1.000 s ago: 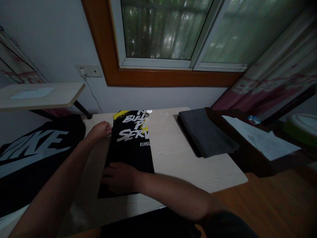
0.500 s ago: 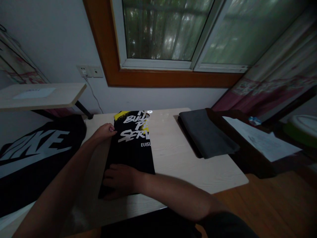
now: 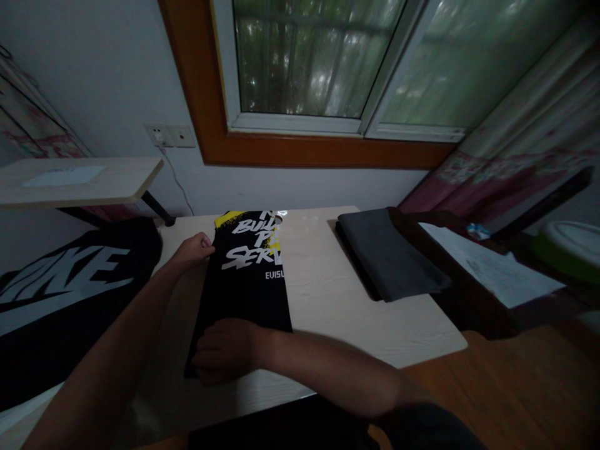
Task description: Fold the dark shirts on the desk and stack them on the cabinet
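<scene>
A black T-shirt (image 3: 246,300) with white lettering and yellow patches lies folded into a long narrow strip on the pale table. My left hand (image 3: 194,247) is closed at the shirt's upper left edge, its fingertips pinching the border. Across the lower left corner, my right hand (image 3: 227,351) has its fingers curled on the fabric at the near end. My right forearm passes over the table to the right of the shirt.
Left of the table lies a black cloth with large white letters (image 3: 70,275), beneath a raised shelf (image 3: 84,181). A folded dark grey garment (image 3: 394,256) rests on the table's right side (image 3: 319,275). Further right are white papers (image 3: 487,269). A window stands behind.
My right hand has curled its fingers more tightly at the shirt's near corner. My left hand stays at the upper left edge, and the shirt looks almost unchanged.
</scene>
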Motion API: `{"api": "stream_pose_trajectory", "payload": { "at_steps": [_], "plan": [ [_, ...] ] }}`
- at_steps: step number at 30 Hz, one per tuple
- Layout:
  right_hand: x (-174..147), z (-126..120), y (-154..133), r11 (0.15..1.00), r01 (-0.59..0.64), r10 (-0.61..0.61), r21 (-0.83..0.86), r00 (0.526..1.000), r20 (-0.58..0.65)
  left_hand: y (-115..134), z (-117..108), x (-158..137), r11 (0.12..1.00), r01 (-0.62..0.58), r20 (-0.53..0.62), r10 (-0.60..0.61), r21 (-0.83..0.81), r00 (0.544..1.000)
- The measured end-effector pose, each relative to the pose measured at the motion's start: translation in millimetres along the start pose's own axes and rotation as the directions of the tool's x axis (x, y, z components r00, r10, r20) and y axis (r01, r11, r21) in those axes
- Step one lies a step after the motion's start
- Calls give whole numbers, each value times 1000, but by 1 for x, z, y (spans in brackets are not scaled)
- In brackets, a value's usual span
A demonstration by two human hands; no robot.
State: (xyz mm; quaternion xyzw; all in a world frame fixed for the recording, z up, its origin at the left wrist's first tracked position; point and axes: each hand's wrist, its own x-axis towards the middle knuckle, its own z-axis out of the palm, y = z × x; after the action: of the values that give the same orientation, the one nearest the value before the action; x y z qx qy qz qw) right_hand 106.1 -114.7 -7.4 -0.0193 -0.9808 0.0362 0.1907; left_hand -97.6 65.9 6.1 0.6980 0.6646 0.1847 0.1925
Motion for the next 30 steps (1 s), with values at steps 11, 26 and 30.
{"api": "stream_pose_trajectory", "payload": {
  "at_steps": [11,26,30],
  "plan": [
    [5,-3,1,996,70,-77,60,989,125,11,0,-4,954,-196,-74,218,226,973],
    [8,-4,1,995,56,-68,85,988,138,1,16,19,807,-448,199,401,385,894],
    [6,-4,0,993,44,-60,111,988,145,-8,14,31,849,-369,181,323,378,929]
  ]
}}
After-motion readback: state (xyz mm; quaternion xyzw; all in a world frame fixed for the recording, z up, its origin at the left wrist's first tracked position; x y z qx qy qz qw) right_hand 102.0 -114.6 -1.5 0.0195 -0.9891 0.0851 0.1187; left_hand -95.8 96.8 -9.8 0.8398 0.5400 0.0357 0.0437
